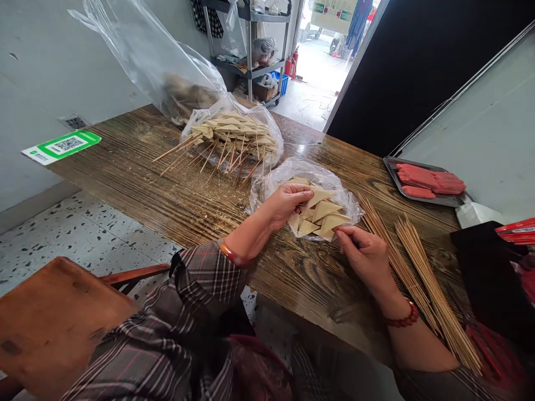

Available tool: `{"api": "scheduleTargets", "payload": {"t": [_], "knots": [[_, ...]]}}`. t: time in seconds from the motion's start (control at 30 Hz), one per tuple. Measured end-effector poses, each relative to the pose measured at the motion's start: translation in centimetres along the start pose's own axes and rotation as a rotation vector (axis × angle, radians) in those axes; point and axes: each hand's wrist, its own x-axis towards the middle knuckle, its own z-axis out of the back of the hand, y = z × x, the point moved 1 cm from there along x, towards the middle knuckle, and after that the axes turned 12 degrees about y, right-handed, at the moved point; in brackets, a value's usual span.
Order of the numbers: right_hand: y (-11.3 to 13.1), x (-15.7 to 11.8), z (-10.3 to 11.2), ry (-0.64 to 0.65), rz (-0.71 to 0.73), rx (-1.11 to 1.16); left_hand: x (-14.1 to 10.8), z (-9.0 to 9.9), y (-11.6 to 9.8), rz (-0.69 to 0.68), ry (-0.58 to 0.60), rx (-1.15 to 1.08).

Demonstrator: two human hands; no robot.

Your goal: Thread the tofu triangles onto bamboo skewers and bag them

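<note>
My left hand pinches a pale tan, triangular folded sheet that looks like tofu skin. Just below and to the right, my right hand has thumb and fingertips closed on what appears to be the end of a thin bamboo skewer, mostly hidden by folded pieces and fingers. Several more tan triangles lie between the hands, over a clear plastic bag spread on the wooden table. Whether each of these is on the skewer I cannot tell.
Behind, a plastic bag holds stacked skewered tan pieces, sticks pointing toward me. Loose bamboo skewers lie right of my right hand. A black tray of red packets stands far right. A stool is at left.
</note>
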Motion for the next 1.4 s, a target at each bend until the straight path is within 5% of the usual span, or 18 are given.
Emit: {"api": "scheduleTargets", "payload": {"t": [0.63,1.0,1.4], "knots": [[0.5,0.2,-0.5,0.030,-0.095,0.193,0.1,-1.0,0.3,0.021,0.136,-0.250],[0.6,0.2,-0.4,0.061,-0.108,0.195,0.0,-0.8,-0.6,-0.016,-0.054,-0.307],[0.2,0.1,-0.7,0.025,-0.078,0.131,0.1,-0.9,-0.1,-0.022,-0.002,-0.285]]}}
